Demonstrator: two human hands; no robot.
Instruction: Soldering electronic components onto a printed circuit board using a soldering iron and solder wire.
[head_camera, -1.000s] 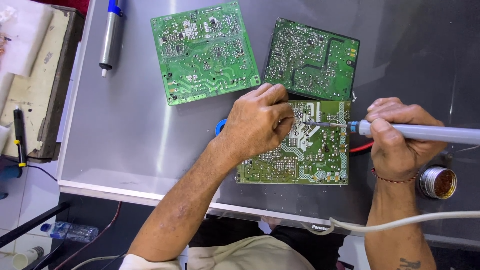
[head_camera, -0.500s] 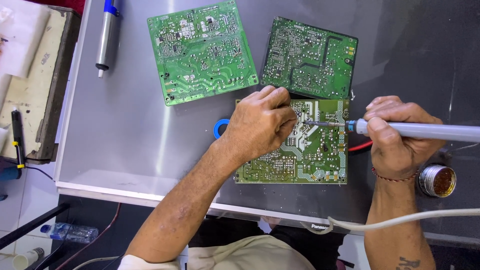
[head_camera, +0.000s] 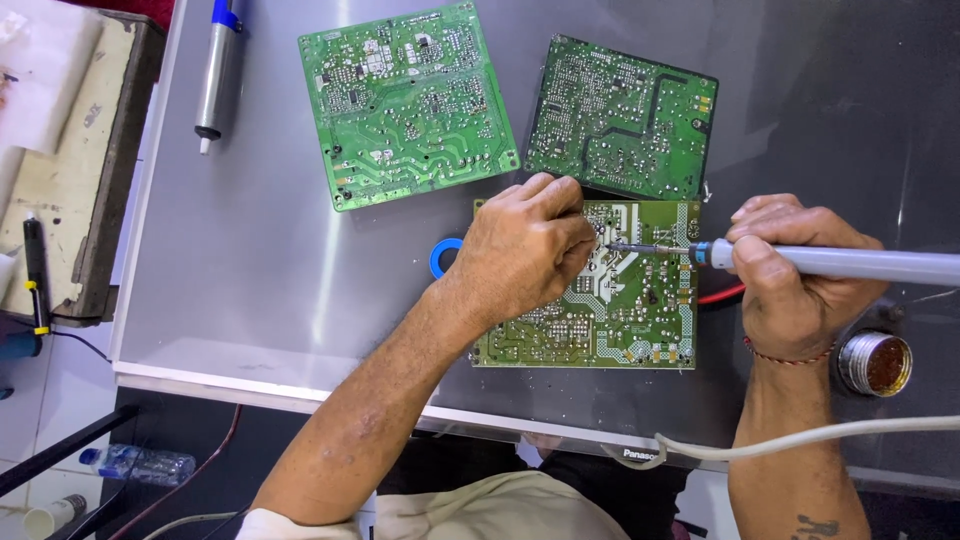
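Note:
A green circuit board (head_camera: 625, 310) lies solder-side up on the grey table (head_camera: 250, 290). My left hand (head_camera: 525, 250) rests on the board's left part, fingers curled near the iron's tip; whether it pinches solder wire I cannot tell. My right hand (head_camera: 795, 275) grips a grey soldering iron (head_camera: 850, 263) with a blue collar. Its metal tip points left and touches the board just beside my left fingertips.
Two more green boards lie behind: a light one (head_camera: 410, 100) and a darker one (head_camera: 620, 118). A blue ring (head_camera: 440, 258) sits left of my hand. A desoldering pump (head_camera: 215, 70) lies far left, a round tin (head_camera: 875, 362) at right, a white cable (head_camera: 800, 440) along the front edge.
Both hands stay in place on the board; only the camera view has shifted slightly.

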